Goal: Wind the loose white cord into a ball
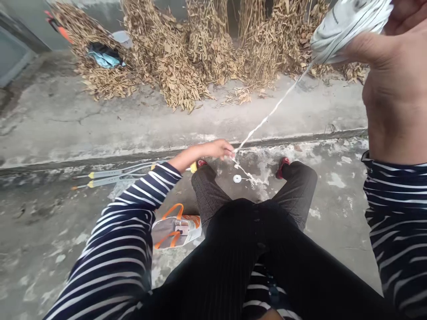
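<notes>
High at the right, my right hand (396, 58) is wrapped round a bundle of white cord (347, 31), thumb toward me. A taut white strand (267, 118) slants down from the bundle to my left hand (222, 149), whose fingers are pinched on it and slightly blurred. Below my left hand the strand runs on to a loose, tangled heap (256, 180) on the concrete between my feet. A small round white piece (237, 178) lies beside that heap, joined to it by a thin line.
Dry leafy stalks (187, 58) lean along the wall, with blue and black cloth (105, 55) among them. To my left lie grey poles with yellow fittings (106, 178) and a bag with orange handles (176, 231). A low concrete ledge (100, 133) crosses ahead.
</notes>
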### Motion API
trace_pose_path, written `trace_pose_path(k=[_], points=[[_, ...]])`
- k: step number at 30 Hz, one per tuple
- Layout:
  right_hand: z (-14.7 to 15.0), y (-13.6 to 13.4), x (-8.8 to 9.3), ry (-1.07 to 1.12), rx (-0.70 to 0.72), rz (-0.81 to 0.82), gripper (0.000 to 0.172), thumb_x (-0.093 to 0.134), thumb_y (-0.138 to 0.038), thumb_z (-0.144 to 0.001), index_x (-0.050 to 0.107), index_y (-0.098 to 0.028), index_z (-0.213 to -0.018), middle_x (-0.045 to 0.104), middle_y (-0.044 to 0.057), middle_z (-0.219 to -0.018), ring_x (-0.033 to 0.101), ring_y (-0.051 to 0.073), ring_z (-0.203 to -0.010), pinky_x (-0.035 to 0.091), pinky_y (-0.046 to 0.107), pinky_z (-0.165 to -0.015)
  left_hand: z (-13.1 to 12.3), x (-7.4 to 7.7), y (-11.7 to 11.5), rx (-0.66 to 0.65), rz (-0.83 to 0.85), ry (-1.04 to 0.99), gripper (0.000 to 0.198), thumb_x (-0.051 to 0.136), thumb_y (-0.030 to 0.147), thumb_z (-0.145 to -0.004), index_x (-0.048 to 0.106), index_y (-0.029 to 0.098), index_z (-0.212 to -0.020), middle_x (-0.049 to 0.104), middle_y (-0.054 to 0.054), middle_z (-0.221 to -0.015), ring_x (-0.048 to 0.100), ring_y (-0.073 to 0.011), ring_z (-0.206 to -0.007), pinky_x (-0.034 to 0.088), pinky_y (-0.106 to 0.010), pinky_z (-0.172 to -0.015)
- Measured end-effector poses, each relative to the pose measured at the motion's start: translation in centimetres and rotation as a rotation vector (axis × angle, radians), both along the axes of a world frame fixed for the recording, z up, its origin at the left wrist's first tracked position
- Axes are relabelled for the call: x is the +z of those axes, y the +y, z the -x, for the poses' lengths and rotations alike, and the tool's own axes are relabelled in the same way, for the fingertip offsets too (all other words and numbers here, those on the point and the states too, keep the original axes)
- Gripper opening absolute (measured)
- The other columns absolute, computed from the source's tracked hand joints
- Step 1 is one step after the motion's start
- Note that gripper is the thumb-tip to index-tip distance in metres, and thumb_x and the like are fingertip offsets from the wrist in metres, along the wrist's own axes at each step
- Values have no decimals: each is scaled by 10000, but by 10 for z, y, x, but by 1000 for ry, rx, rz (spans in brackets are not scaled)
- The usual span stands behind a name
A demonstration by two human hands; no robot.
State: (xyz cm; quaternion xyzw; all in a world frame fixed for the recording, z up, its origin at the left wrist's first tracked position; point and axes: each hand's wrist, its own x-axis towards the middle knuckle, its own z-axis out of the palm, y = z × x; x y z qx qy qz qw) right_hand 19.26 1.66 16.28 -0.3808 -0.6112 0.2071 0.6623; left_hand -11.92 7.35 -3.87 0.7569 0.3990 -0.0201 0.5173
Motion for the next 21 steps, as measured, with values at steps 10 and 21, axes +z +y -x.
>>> trace_pose_path(k=[10,21], points=[[22,4,-2,-34,-9,-7,455,851,91,-448,622,-107,-787,683,-15,-771,616,58,-693,469,148,-532,-131,18,60,347,-283,-233,316,415,48,-986,725,81,-935,691,-84,-825,627,-125,-672,528,-283,-716],[26,23,-75,54,169,566,499,891,-107,-469,605,-125,-877,698,56,-933,681,164,-801,613,253,-536,-37,-93,-23,294,-189,144,425,568,130,-882,703,158,-1284,732,-154,-1260,690,-272,-1170,505,-347,-1007]])
